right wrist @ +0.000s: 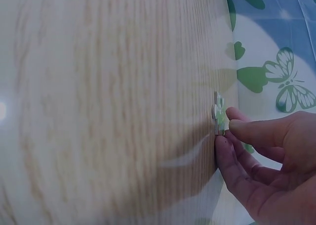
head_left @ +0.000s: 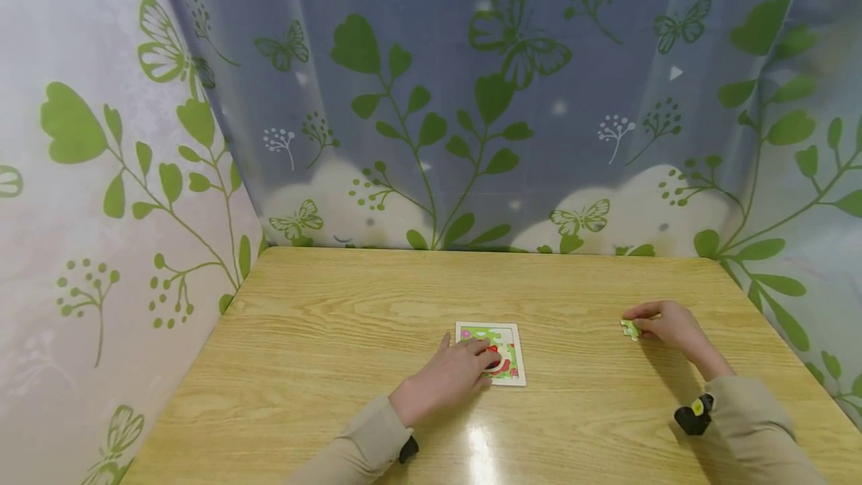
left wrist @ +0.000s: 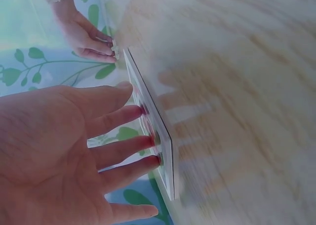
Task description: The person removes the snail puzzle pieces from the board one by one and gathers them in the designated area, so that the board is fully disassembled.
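A small white-framed jigsaw puzzle (head_left: 520, 356) with a green and red picture lies near the middle of the table. My left hand (head_left: 450, 374) rests on it, its fingers spread and nearly straight, fingertips touching the picture; the left wrist view shows the same hand (left wrist: 64, 141) against the board (left wrist: 165, 151). Farther right, my right hand (head_left: 676, 328) pinches a green jigsaw piece (head_left: 629, 330) between thumb and fingers. In the right wrist view the piece (right wrist: 220, 113) is at the fingertips of the right hand (right wrist: 266, 160), close to the tabletop. The hand partly covers the puzzle picture.
The wooden table (head_left: 323, 320) reaches back to a blue curtain (head_left: 431, 96) printed with green leaves and butterflies. A pale patterned cloth (head_left: 101, 223) hangs along the left side. A black wrist device (head_left: 694, 416) sits at the right cuff.
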`<state>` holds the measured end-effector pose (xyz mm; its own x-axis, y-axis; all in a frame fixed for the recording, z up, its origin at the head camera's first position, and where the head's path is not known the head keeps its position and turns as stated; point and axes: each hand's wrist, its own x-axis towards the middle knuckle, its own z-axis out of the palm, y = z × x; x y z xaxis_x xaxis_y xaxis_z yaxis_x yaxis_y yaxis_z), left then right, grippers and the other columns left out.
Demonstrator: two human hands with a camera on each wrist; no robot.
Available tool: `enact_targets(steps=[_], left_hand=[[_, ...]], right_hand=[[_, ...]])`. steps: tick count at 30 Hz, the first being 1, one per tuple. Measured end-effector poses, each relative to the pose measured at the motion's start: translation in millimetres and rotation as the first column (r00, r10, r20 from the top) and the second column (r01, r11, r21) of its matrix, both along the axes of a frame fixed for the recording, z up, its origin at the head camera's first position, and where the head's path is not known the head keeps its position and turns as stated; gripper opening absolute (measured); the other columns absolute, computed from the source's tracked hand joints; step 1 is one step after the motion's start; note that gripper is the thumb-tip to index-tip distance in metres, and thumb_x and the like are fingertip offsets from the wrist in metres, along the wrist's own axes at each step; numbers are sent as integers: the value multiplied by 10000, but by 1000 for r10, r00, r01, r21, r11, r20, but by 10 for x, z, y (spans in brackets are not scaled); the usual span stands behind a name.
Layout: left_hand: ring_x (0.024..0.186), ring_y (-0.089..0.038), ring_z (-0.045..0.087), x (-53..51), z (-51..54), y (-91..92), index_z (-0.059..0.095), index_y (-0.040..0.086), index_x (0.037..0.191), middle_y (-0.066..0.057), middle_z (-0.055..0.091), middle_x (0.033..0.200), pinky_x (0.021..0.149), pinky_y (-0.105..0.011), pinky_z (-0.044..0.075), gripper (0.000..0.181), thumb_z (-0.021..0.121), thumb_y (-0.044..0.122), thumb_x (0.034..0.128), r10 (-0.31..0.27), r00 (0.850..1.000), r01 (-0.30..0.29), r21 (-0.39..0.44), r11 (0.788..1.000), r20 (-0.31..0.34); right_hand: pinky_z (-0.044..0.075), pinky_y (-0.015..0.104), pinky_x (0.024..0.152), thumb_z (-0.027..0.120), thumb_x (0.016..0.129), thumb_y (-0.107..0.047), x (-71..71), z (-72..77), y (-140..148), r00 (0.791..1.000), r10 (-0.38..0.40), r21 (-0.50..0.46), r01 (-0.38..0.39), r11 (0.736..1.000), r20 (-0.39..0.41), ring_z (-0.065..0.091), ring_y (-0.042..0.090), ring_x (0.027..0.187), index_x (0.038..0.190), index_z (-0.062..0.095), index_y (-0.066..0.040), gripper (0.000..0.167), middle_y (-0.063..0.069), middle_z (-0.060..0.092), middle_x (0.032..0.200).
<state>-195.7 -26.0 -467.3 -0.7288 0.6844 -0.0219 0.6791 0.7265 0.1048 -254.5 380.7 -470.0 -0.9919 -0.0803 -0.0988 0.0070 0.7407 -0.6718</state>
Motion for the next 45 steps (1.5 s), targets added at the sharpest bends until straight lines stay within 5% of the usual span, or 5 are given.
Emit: enact_targets(steps=[12, 22, 35, 45], left_hand=[[1346, -252, 532, -9, 10, -11, 621, 220, 1382, -52, 557, 1442, 1112, -636, 380, 350, 587, 276, 1038, 1, 1000, -1, 36, 999, 9], [1389, -216, 481, -7, 9, -25, 606, 219, 1403, -20, 538, 1475, 1138, -631, 348, 384, 610, 280, 1024, 15, 999, -17, 54, 998, 45], [1400, -228, 467, -6, -14, -41, 591, 209, 1419, -30, 520, 1495, 1140, -624, 349, 410, 615, 313, 1023, 6, 1000, -6, 33, 999, 28], [1412, -246, 459, -18, -27, -85, 580, 187, 1441, -37, 522, 1499, 1140, -616, 356, 427, 604, 296, 1028, 7, 1000, -7, 55, 998, 2]], right_hand=[[568, 266, 595, 564, 1042, -138, 40, 12, -9, 999, -27, 19, 27, 999, -22, 640, 155, 726, 1196, 674, 95, 301, 315, 641, 1110], [405, 261, 490, 547, 1061, -242, 42, 45, -67, 996, -9, 48, 14, 999, -89, 561, 164, 608, 1256, 643, 67, 378, 68, 676, 743], [547, 302, 575, 578, 1046, -188, 75, 164, -313, 984, 53, 45, -46, 998, -172, 717, 316, 846, 1227, 661, 68, 324, 269, 705, 1066], [599, 329, 691, 588, 1040, -185, 72, 183, -567, 974, 91, -3, -94, 996, -209, 720, 377, 938, 1261, 652, 58, 334, 258, 699, 1164]])
